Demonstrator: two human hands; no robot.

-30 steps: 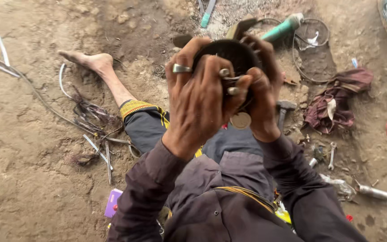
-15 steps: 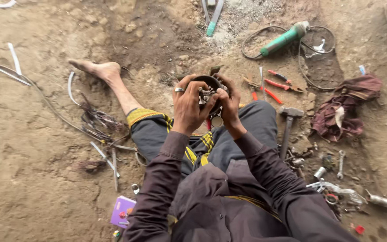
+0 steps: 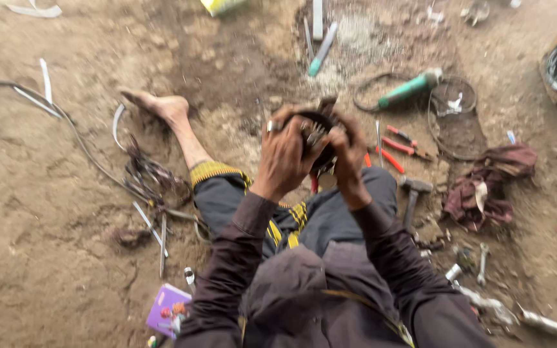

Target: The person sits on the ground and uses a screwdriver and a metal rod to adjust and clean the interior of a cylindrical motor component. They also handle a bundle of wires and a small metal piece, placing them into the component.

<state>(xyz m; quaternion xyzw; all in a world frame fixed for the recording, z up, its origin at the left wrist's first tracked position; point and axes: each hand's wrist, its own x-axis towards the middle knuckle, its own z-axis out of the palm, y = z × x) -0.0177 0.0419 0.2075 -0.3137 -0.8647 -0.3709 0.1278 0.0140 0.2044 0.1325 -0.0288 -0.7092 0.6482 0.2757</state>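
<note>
Dark round metal part (image 3: pixel 314 132), blurred, sits clasped between my two hands, held up in front of me above my knees; I cannot make out its details beyond a dark rim and some pale metal bits at its middle. My left hand (image 3: pixel 288 154) wraps its left side with fingers curled over the rim, a ring on one finger; my right hand (image 3: pixel 349 154) closes on its right side, thumb pressed toward the middle. Both hands touch each other around the part. I sit on the dirt floor (image 3: pixel 53 258) with my bare foot (image 3: pixel 162 106) stretched out to the left. Red-handled pliers (image 3: pixel 401 145) lie just right of my hands, a hammer (image 3: pixel 412 193) beside my right leg, a green-handled tool (image 3: pixel 410 89) farther up, a dark red rag (image 3: pixel 491 183) to the right, and tangled wires (image 3: pixel 146 177) near my left leg
</note>
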